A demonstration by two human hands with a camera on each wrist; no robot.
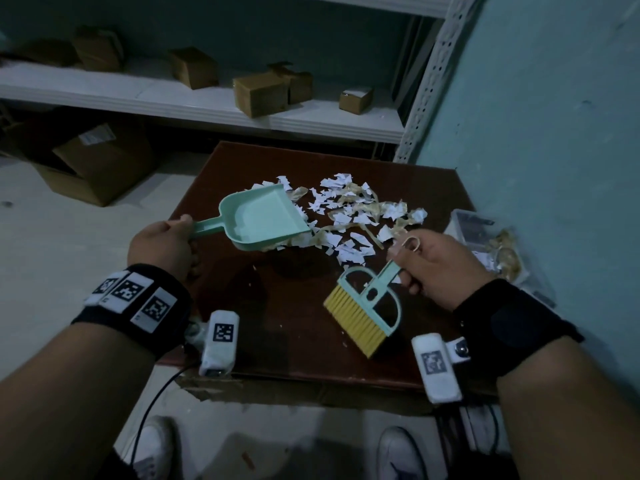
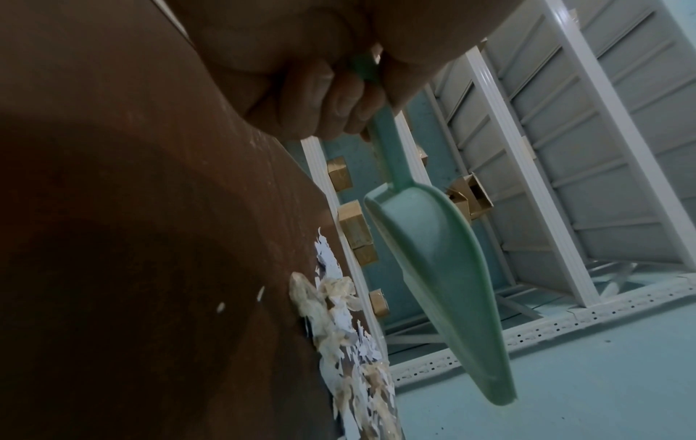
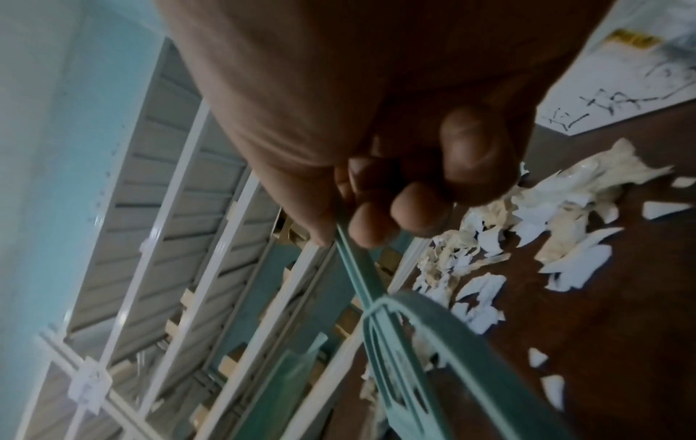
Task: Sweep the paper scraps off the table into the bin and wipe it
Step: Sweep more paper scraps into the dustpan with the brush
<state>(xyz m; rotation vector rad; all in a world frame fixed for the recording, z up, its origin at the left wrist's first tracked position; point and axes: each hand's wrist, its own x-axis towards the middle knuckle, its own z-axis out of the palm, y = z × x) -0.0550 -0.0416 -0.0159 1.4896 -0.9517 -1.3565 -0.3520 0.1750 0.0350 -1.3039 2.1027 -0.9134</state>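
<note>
White paper scraps [image 1: 349, 216] mixed with curled yellowish tape strips lie across the far half of the dark brown table [image 1: 291, 306]. My left hand [image 1: 166, 240] grips the handle of a mint-green dustpan [image 1: 263, 216], held just above the table at the left edge of the pile; the left wrist view shows the dustpan [image 2: 433, 268] beside the paper scraps [image 2: 339, 321]. My right hand [image 1: 426, 261] grips the handle of a mint brush [image 1: 367, 306] with yellow bristles, lifted over the near side of the table, bristles pointing toward me. In the right wrist view, blurred, the brush [image 3: 395, 327] hangs beside the paper scraps [image 3: 546, 238].
A clear plastic bin [image 1: 491, 244] with scraps and tape inside stands right of the table against the teal wall [image 1: 554, 133]. A white shelf [image 1: 207, 98] with small cardboard boxes runs behind. A large cardboard box [image 1: 100, 161] sits on the floor at left. My shoes show below.
</note>
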